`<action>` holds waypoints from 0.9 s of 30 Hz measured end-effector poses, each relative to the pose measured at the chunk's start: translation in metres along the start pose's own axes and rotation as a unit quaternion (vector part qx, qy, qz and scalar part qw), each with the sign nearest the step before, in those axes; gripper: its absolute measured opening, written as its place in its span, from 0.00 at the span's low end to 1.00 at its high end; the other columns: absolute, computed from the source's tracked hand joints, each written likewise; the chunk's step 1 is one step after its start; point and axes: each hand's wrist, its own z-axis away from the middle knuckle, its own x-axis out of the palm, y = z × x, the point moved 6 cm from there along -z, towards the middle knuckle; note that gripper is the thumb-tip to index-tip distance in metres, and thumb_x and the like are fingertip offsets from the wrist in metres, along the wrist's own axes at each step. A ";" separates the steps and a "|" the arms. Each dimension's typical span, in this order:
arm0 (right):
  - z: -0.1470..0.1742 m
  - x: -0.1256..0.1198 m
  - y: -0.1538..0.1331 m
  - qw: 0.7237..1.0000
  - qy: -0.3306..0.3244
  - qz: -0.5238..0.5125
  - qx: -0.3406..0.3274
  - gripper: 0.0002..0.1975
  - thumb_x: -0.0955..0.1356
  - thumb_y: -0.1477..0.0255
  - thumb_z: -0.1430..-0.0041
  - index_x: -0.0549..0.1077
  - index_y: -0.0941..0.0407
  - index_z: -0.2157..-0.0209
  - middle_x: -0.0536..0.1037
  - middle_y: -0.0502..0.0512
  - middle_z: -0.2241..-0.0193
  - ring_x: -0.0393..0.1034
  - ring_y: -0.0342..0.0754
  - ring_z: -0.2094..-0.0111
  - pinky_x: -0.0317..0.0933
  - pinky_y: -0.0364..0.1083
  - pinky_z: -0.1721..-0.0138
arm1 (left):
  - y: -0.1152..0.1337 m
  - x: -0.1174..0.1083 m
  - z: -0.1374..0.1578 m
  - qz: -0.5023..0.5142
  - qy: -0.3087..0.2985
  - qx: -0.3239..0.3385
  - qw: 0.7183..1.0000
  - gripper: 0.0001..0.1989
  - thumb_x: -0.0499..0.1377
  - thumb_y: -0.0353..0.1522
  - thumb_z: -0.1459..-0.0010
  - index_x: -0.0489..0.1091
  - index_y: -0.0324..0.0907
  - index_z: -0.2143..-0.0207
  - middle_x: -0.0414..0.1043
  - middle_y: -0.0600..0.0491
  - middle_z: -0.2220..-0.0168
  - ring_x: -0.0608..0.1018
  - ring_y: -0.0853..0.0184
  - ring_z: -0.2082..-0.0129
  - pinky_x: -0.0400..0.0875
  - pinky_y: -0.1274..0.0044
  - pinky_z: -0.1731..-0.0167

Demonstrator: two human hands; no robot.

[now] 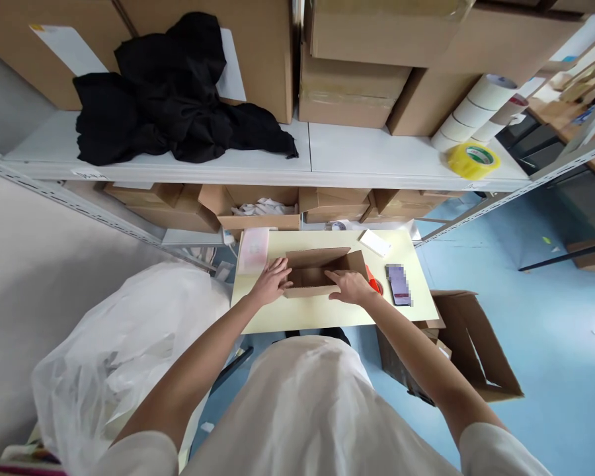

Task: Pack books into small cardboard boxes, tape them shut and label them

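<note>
A small open cardboard box (310, 291) sits on the pale yellow table (277, 320), its flaps up and its inside in view. At the box's left end lies my left hand (274, 281), fingers stretched over the edge. My right hand (351, 285) reaches over the right side, fingers apart and fingertips by the opening. Neither hand grips anything that I can see. Partly behind the box and my right hand is an orange-red tape dispenser or roll (375, 281). A phone (399, 285) rests to the right of it.
On the table are a white box (375, 243) and a pinkish sheet (254, 250). A shelf (347, 149) above carries cartons, black cloth (178, 92) and yellow tape (473, 160). A large plastic bag (129, 344) stands left; an open carton (476, 344) is at the lower right.
</note>
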 end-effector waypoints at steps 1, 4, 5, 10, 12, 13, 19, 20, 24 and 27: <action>-0.003 0.006 0.000 0.999 -0.018 0.014 0.026 0.27 0.69 0.64 0.47 0.66 0.49 0.44 0.77 0.59 0.56 0.71 0.57 0.57 0.61 0.52 0.56 | -0.001 0.001 -0.001 0.008 -0.001 0.000 1.000 0.23 0.55 0.42 0.44 0.68 0.43 0.48 0.51 0.46 0.36 0.49 0.53 0.35 0.39 0.59 0.38; -0.003 0.023 0.005 0.996 -0.022 0.035 0.077 0.21 0.64 0.67 0.41 0.66 0.47 0.45 0.79 0.57 0.59 0.74 0.55 0.62 0.62 0.49 0.62 | -0.006 0.006 -0.002 0.001 -0.009 -0.011 1.000 0.27 0.55 0.43 0.44 0.64 0.42 0.45 0.48 0.46 0.35 0.48 0.55 0.34 0.40 0.60 0.37; -0.001 0.028 0.006 0.996 -0.017 0.038 0.076 0.20 0.62 0.68 0.39 0.67 0.47 0.45 0.79 0.57 0.58 0.74 0.54 0.62 0.62 0.49 0.63 | -0.008 0.007 -0.002 -0.007 -0.011 -0.015 1.000 0.28 0.55 0.43 0.44 0.63 0.42 0.43 0.47 0.47 0.34 0.48 0.56 0.34 0.41 0.61 0.37; 0.014 0.042 0.006 0.999 0.014 0.046 0.021 0.23 0.57 0.78 0.39 0.67 0.53 0.44 0.75 0.61 0.51 0.71 0.56 0.54 0.62 0.52 0.56 | -0.009 0.006 -0.002 0.010 0.002 -0.013 1.000 0.30 0.55 0.44 0.45 0.61 0.41 0.42 0.46 0.47 0.34 0.48 0.58 0.34 0.44 0.65 0.37; 0.018 0.047 0.006 0.999 0.032 0.036 -0.005 0.22 0.57 0.78 0.38 0.67 0.55 0.44 0.71 0.61 0.47 0.66 0.56 0.47 0.58 0.54 0.48 | -0.007 0.004 -0.002 0.020 0.000 -0.007 1.000 0.32 0.56 0.45 0.46 0.61 0.40 0.42 0.46 0.46 0.34 0.49 0.56 0.34 0.45 0.66 0.37; 0.019 0.051 0.005 0.999 0.042 0.030 -0.015 0.23 0.57 0.78 0.38 0.66 0.55 0.44 0.69 0.60 0.45 0.62 0.56 0.44 0.55 0.55 0.45 | -0.005 0.004 -0.002 0.019 -0.007 -0.006 1.000 0.34 0.58 0.46 0.48 0.60 0.39 0.42 0.45 0.45 0.34 0.49 0.55 0.34 0.45 0.65 0.38; 0.032 0.075 -0.001 0.996 0.085 0.029 0.014 0.31 0.60 0.78 0.43 0.53 0.57 0.37 0.53 0.62 0.36 0.41 0.61 0.35 0.35 0.65 0.38 | 0.003 0.011 0.004 -0.035 -0.028 -0.028 0.999 0.50 0.67 0.47 0.61 0.54 0.40 0.38 0.36 0.42 0.33 0.43 0.49 0.34 0.40 0.56 0.39; 0.034 0.075 -0.003 0.996 0.081 0.024 0.008 0.33 0.63 0.75 0.44 0.51 0.58 0.36 0.51 0.63 0.36 0.39 0.63 0.35 0.33 0.66 0.39 | 0.004 0.012 0.005 -0.043 -0.027 -0.029 0.998 0.49 0.66 0.47 0.61 0.53 0.41 0.38 0.35 0.43 0.33 0.42 0.49 0.34 0.40 0.56 0.39; 0.034 0.044 -0.006 0.994 0.099 -0.015 -0.033 0.38 0.63 0.59 0.43 0.49 0.59 0.36 0.51 0.63 0.36 0.39 0.61 0.35 0.36 0.63 0.38 | 0.006 0.015 0.008 -0.055 -0.039 -0.022 0.997 0.48 0.65 0.46 0.58 0.51 0.42 0.37 0.33 0.44 0.32 0.40 0.49 0.34 0.41 0.54 0.40; 0.015 -0.005 0.009 0.981 0.190 0.002 0.042 0.33 0.58 0.58 0.38 0.52 0.59 0.37 0.55 0.63 0.37 0.41 0.57 0.35 0.40 0.59 0.38 | 0.010 0.015 0.010 -0.053 -0.038 -0.016 0.998 0.51 0.64 0.46 0.57 0.44 0.42 0.35 0.32 0.43 0.32 0.39 0.48 0.34 0.40 0.53 0.40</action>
